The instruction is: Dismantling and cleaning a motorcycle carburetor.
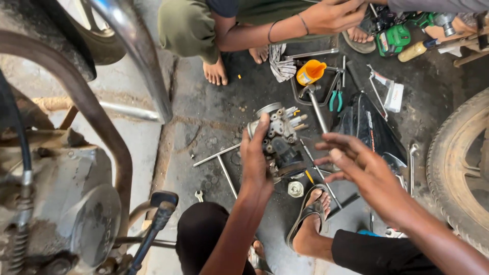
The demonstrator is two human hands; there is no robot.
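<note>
Carburetor (277,140), held above the floor (214,117) in the left hand (254,158), fingers clamped round its body; right hand (356,163) spread, empty. Probably heavy, rigid, greasy: grip the body, not the fittings.

Grimy metal carburetor (279,140), upright above floor

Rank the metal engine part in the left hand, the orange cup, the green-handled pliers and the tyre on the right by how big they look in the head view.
1. Tyre, cut off by the frame edge.
2. Metal engine part, though it is held nearer the camera.
3. Orange cup and green-handled pliers: too alike to rank.
</note>
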